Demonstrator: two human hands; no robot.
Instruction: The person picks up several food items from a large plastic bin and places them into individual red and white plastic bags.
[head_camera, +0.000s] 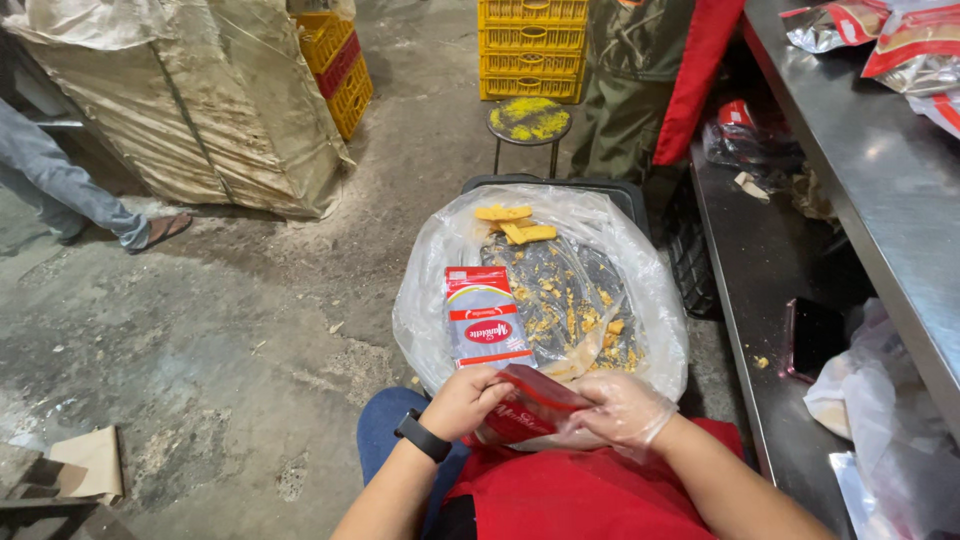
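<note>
The left hand (462, 400) has its fingers curled and pinched on the upper left edge of a red snack packet (530, 405), while the right hand (620, 408), in a thin clear plastic glove, clamps its fingers on the packet's right side. The packet sits between both hands, just above the lap and a red apron (570, 495). A black wristband (422, 437) wraps the left wrist.

Just beyond the hands stands a bin lined with a clear plastic bag (430, 300). Inside lie 1 flattened red-and-silver wrapper (485, 320), foil smeared with yellow crumbs (570, 305), and yellow biscuit pieces (515, 225) near the far rim.

To the right runs a steel counter (880, 190) carrying more red-and-silver packets (900, 40), with a lower shelf (750, 270) holding a dark phone (812, 338). Farther off are a round stool (530, 122), stacked yellow crates (532, 50) and another person's legs (60, 185) at far left.
</note>
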